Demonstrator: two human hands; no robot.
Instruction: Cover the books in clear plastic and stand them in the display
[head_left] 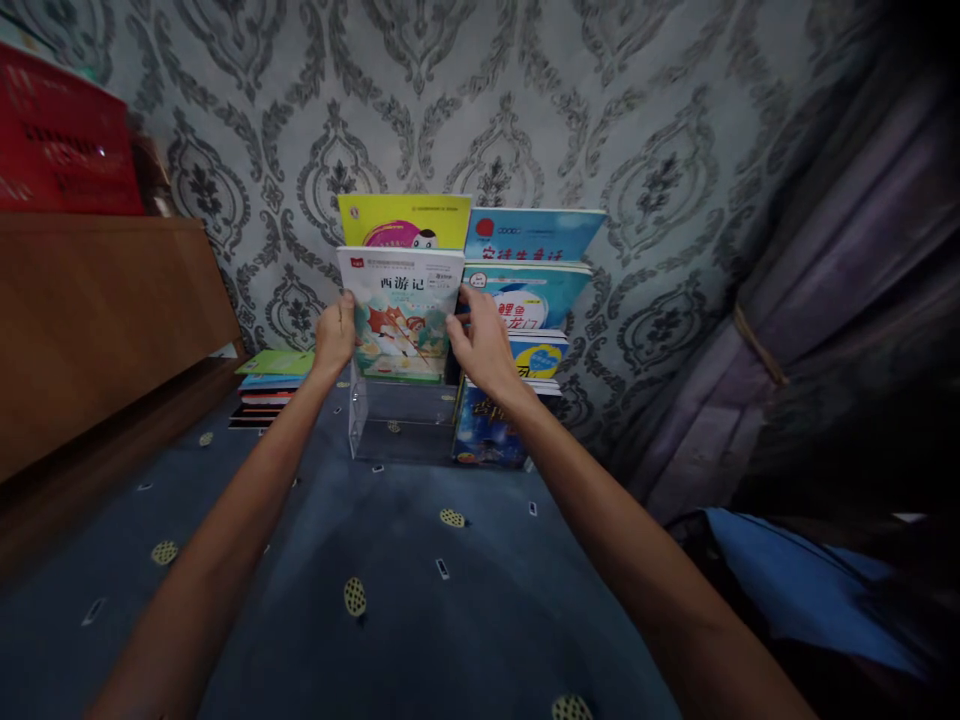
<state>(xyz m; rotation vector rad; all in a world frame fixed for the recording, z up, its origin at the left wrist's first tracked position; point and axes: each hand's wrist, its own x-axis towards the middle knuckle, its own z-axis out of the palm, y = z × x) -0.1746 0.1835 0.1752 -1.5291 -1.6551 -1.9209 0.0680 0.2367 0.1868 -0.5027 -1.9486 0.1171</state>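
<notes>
1. Between the left hand (334, 335) and the right hand (484, 345) is the picture book (409, 310), at the clear rack (401, 440), in front of a yellow book (360, 215).
2. Fingers on both hands pinch its side edges.
3. It looks light and bendy; its smooth cover might slip.
4. Holding both sides seems best.

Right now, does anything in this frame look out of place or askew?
Only slightly: the flat book stack left of the clear rack has uneven edges, some covers jutting past others. Nothing visibly spilled.
</notes>
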